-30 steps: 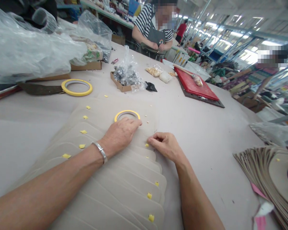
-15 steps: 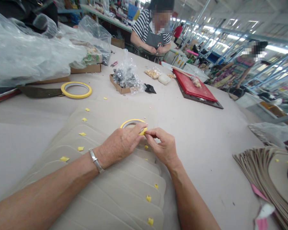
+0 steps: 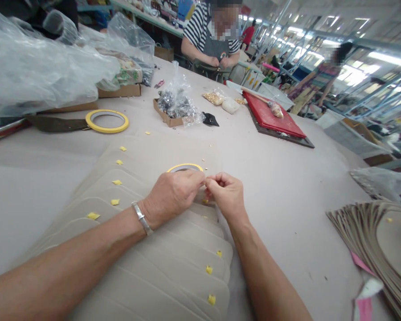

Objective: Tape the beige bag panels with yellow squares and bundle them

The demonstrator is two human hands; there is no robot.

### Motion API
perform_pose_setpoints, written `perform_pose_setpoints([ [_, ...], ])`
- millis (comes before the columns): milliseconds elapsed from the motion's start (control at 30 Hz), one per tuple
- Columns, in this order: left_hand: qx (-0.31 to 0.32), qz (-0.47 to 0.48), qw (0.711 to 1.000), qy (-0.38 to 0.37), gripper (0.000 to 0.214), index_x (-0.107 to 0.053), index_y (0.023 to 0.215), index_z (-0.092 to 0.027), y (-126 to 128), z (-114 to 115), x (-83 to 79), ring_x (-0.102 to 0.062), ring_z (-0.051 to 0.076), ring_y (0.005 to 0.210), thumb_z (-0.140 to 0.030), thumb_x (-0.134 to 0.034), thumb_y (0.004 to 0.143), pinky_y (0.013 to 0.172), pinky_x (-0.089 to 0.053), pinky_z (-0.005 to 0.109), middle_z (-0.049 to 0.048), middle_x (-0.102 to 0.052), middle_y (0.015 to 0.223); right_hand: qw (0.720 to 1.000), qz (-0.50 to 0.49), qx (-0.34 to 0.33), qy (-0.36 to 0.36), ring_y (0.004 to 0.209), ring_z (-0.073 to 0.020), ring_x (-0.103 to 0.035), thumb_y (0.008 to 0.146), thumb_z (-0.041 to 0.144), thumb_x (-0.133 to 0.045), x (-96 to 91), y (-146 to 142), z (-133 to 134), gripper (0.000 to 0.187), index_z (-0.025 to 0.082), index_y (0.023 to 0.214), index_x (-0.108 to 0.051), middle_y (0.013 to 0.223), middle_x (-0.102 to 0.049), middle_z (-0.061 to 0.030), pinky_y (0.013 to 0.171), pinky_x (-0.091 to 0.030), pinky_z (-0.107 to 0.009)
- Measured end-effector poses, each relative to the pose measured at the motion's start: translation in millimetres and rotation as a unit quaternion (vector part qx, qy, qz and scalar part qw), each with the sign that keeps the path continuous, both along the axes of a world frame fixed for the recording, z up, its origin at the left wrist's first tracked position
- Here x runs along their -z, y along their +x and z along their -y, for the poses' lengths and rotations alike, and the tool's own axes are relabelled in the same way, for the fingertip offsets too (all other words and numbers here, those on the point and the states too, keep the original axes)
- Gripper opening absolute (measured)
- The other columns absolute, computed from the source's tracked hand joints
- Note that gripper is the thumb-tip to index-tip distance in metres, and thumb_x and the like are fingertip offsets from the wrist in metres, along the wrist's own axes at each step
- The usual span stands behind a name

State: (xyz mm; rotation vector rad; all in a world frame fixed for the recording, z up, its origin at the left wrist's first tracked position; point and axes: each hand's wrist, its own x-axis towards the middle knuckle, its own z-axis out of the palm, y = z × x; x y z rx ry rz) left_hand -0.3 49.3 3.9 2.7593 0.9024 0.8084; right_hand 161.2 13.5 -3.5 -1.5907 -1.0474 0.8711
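Both hands meet fingertip to fingertip above the fanned beige pieces (image 3: 173,249): the left hand (image 3: 173,196) has its grip pinched at the near edge of the small yellow tape roll (image 3: 185,167), and the right hand (image 3: 225,196) is curled in a pinch right against it, apparently on the free end of the tape, though the strip itself is too small to make out. The roll lies flat on the top piece of the fan, just beyond the knuckles. Small yellow tape tabs (image 3: 115,182) already dot both edges of the overlapped pieces. To do this step well, it seems best to hold the roll steady with the left fingers, draw out only a short length with the right, and tear cleanly so the tab matches the others; the pieces beneath should not be shifted, since their overlap sets the spacing. A larger tape roll (image 3: 107,121) lies farther off on the table (image 3: 287,178), near clear plastic bags (image 3: 47,67). Across the table another person's hands (image 3: 220,62) work separately.
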Motion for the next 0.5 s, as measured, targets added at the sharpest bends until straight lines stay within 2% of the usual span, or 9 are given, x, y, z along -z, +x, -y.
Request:
perform_pose_setpoints([
  [100, 0.007, -0.035, 0.999, 0.017, 0.017, -0.054, 0.086, -0.017, 0, 3, 0.8, -0.055, 0.015, 0.074, -0.017, -0.038, 0.093, 0.065, -0.040, 0.027, 0.0013, -0.060, 0.079, 0.998, -0.033, 0.015, -0.043, 0.044, -0.0118, -0.057, 0.066, 0.028, -0.063, 8.0, 12, -6, 0.013, 0.015, 0.067, -0.061, 0.054, -0.062, 0.0010, 0.045, -0.048, -0.022],
  [267, -0.027, -0.159, 0.987, -0.005, 0.019, -0.054, 0.100, -0.016, 3, -8, 5.0, -0.053, 0.022, 0.090, -0.019, -0.036, 0.095, 0.076, -0.042, 0.034, 0.0065, -0.061, 0.094, 0.995, 0.076, -0.044, -0.040, 0.056, -0.0124, -0.062, 0.073, 0.031, -0.060, 18.3, 19, -8, 0.017, 0.016, 0.076, -0.067, 0.065, -0.068, -0.0014, 0.056, -0.051, -0.023],
  [400, -0.005, -0.165, 0.986, -0.030, 0.019, -0.054, 0.099, -0.016, 5, -13, 6.2, -0.052, 0.023, 0.088, -0.017, -0.036, 0.095, 0.080, -0.042, 0.036, 0.0071, -0.060, 0.093, 0.991, 0.127, -0.048, -0.010, 0.060, -0.0133, -0.063, 0.075, 0.031, -0.059, 18.9, 18, -13, 0.017, 0.017, 0.076, -0.067, 0.065, -0.067, -0.0011, 0.060, -0.052, -0.025],
  [500, 0.014, -0.167, 0.985, -0.039, 0.016, -0.053, 0.095, -0.016, 2, -12, 4.9, -0.052, 0.022, 0.081, -0.014, -0.037, 0.092, 0.072, -0.040, 0.035, 0.0054, -0.058, 0.085, 0.995, 0.071, -0.051, -0.037, 0.060, -0.0132, -0.063, 0.073, 0.033, -0.062, 13.9, 23, -13, 0.018, 0.015, 0.077, -0.067, 0.066, -0.068, -0.0024, 0.061, -0.053, -0.025],
])
